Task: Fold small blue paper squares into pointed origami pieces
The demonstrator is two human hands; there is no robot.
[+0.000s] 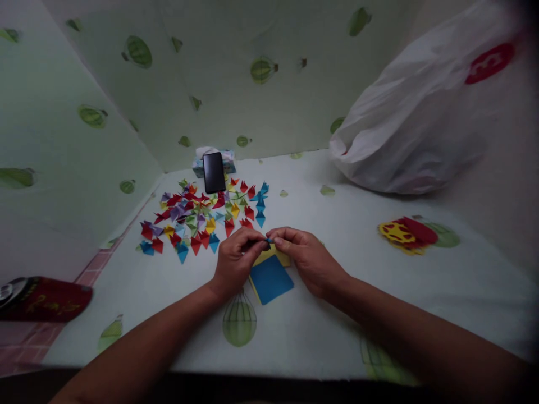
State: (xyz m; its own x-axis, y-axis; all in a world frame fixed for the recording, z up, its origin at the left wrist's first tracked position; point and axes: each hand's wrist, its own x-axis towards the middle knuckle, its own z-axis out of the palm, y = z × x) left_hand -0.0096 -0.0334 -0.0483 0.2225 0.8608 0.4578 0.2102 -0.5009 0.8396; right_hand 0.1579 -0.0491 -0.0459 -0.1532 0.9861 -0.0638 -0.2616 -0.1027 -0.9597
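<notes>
Between the fingertips of both hands is a small folded piece of blue paper (269, 240), mostly covered by the fingers. My left hand (239, 255) pinches it from the left, and my right hand (309, 255) pinches it from the right. Just below the hands lies a square sheet of blue paper (272, 279), on top of yellow paper (283, 257). Left of and beyond my left hand, many small folded paper figures (196, 219) in red, blue, yellow, green and purple are spread over the table.
A black phone (214, 173) leans on a tissue box (229, 161) at the back. On the right are a large white plastic bag (404, 123) and red and yellow paper cut-outs (407, 233). A red can (46, 299) is at the left edge of the balloon-patterned tablecloth (320, 342).
</notes>
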